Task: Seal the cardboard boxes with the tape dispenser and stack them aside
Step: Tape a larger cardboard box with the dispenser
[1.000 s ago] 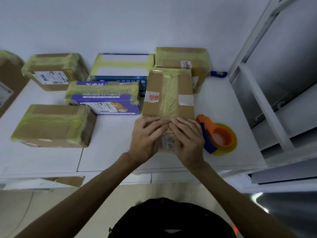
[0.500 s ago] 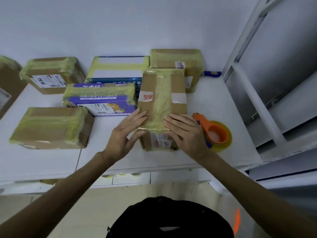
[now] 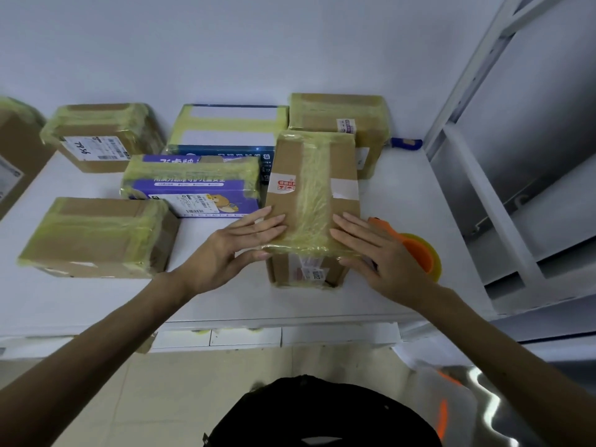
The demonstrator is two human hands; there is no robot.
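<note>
Brown cardboard box [image 3: 312,195] with a yellowish tape strip running lengthwise is sitting right of centre on the white table [image 3: 403,195], its near end close to the table's front edge. Tape is wrapping over that near edge, so the seal is looking finished. Moving it aside is not yet done.

Left hand [image 3: 232,250] and right hand [image 3: 380,256] are lying flat, fingers straight, pressing the top on either side of the strip and gripping nothing.

The orange tape dispenser with its yellow roll [image 3: 419,253] is lying just beside the box, partly under the right hand.

The purple printed box [image 3: 193,185], the brown rear box [image 3: 338,114] and the near-left brown box [image 3: 96,237] are all showing tape.

The back row is crowding in, and the white metal frame [image 3: 467,188] is closing off the right. Bare table is showing at front left and far right.
</note>
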